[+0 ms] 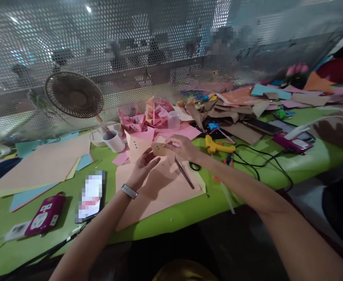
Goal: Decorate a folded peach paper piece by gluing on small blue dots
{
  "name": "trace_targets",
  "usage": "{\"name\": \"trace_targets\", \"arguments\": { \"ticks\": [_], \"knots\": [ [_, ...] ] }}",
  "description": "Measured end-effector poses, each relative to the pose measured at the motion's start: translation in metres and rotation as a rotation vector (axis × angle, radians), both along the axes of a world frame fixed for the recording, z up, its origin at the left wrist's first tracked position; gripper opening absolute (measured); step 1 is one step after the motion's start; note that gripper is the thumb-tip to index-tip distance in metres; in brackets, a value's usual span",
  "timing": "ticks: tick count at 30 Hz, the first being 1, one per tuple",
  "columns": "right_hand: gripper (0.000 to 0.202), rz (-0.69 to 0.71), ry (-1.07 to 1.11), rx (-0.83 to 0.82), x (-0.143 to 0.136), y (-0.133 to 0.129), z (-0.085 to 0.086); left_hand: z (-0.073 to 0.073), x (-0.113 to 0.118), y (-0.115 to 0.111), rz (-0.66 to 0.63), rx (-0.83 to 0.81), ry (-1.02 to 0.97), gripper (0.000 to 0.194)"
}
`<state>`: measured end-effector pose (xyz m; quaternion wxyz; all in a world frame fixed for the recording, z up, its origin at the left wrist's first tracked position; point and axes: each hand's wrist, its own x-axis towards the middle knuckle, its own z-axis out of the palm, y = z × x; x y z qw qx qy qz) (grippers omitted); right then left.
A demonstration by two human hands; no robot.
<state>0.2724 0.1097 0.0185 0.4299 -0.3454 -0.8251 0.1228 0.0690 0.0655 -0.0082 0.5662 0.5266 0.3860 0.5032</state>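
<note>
At left, the stacked paper sheets (48, 158) lie flat, with no folds or dots to be made out. Toward the middle, the pink folded papers (134, 123) and a standing peach piece (134, 145) already carry blue dots. The left hand (143, 166) has its fingers loosely spread at the near-left edge of a small tan paper piece (159, 150); whether it grips, I cannot tell. That piece shows a few dots and is held above the large peach sheet (156, 203), its right side pinched by the right hand (181, 147). The work looks partway: the large sheet lies unfolded, the tweezers (184, 173) resting on it.

As for room, a phone (91, 195) lies just beside the left forearm. A green strip of desk (177, 219) separates the sheet from the front edge. At right, the yellow glue gun (218, 146) and its cable crowd the right forearm.
</note>
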Motion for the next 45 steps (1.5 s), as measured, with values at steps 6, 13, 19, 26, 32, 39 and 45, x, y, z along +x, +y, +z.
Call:
{"name": "trace_targets", "arguments": {
  "ticks": [6, 13, 19, 26, 32, 39, 45],
  "knots": [
    [0.022, 0.007, -0.078, 0.018, 0.025, -0.011, 0.001, -0.001, 0.000, -0.008, 0.022, -0.135, -0.060, 0.035],
    [0.049, -0.552, -0.644, -0.147, 0.156, -0.050, 0.000, -0.003, -0.003, -0.008, 0.096, -0.161, -0.111, 0.036],
    [0.057, -0.589, -0.737, -0.187, 0.172, -0.046, -0.035, -0.005, -0.001, -0.009, 0.108, -0.158, -0.118, 0.038],
    [0.048, -0.661, -0.405, -0.015, 0.177, -0.045, -0.040, 0.002, -0.008, -0.010, 0.093, -0.133, -0.150, 0.038],
    [0.025, -0.661, 0.394, -0.101, 0.135, -0.036, -0.011, -0.005, -0.018, -0.017, 0.107, -0.130, -0.181, 0.032],
    [0.036, -0.117, 0.609, -0.555, 0.008, -0.036, 0.001, -0.010, -0.027, -0.020, 0.203, -0.128, -0.201, 0.030],
    [0.026, 0.031, 0.245, -0.519, -0.014, -0.065, -0.021, -0.010, -0.026, -0.022, 0.214, -0.108, -0.141, 0.030]
  ]
}}
